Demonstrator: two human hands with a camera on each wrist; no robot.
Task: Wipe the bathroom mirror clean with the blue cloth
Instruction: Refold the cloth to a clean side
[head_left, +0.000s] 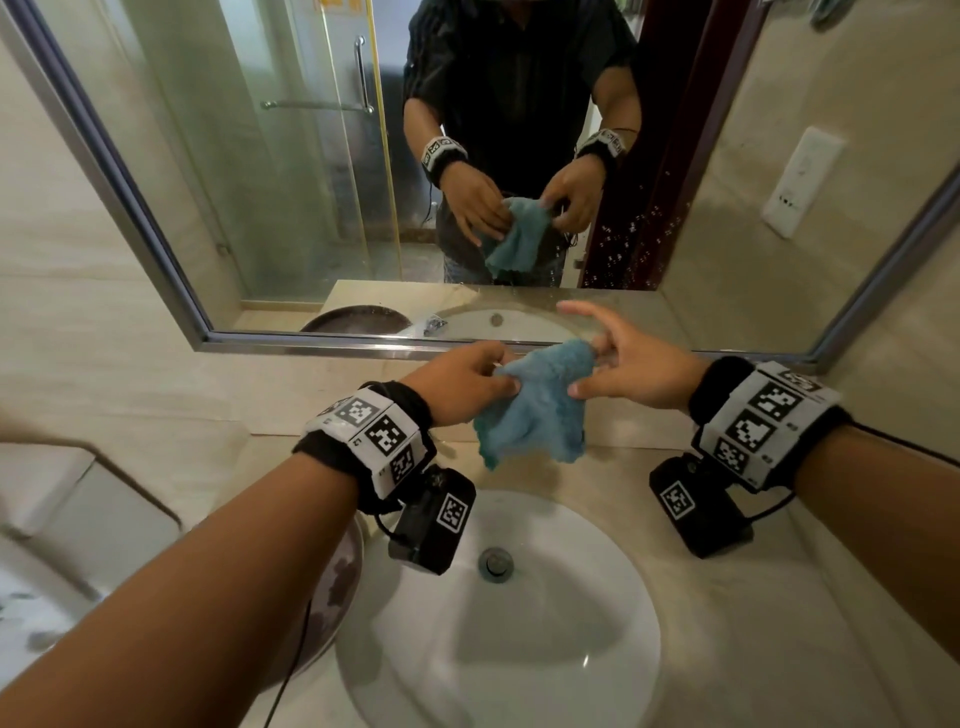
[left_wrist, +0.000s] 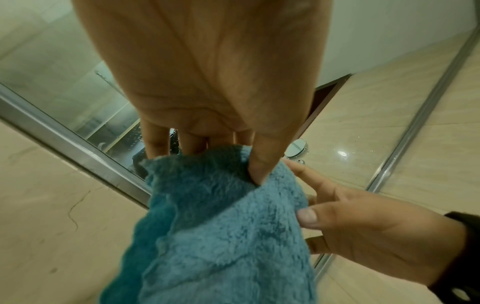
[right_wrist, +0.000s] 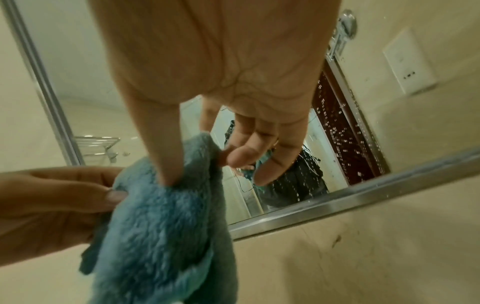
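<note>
The fluffy blue cloth (head_left: 535, 410) hangs crumpled above the sink, a little in front of the mirror's lower frame. My left hand (head_left: 498, 374) pinches its upper left part; in the left wrist view the thumb (left_wrist: 255, 172) digs into the cloth (left_wrist: 221, 226) with the fingers behind it. My right hand (head_left: 587, 369) pinches the upper right corner between thumb (right_wrist: 166, 164) and a finger, index finger held straight. The mirror (head_left: 291, 182) has a metal frame, and white droplets (head_left: 639, 234) speckle its lower right glass. Neither hand touches the glass.
A white sink basin (head_left: 519, 649) with a metal drain (head_left: 496, 564) lies below the hands in a beige counter (head_left: 779, 623). A dark round bowl (head_left: 337, 587) sits left of the basin. A white toilet tank (head_left: 78, 499) stands at the far left.
</note>
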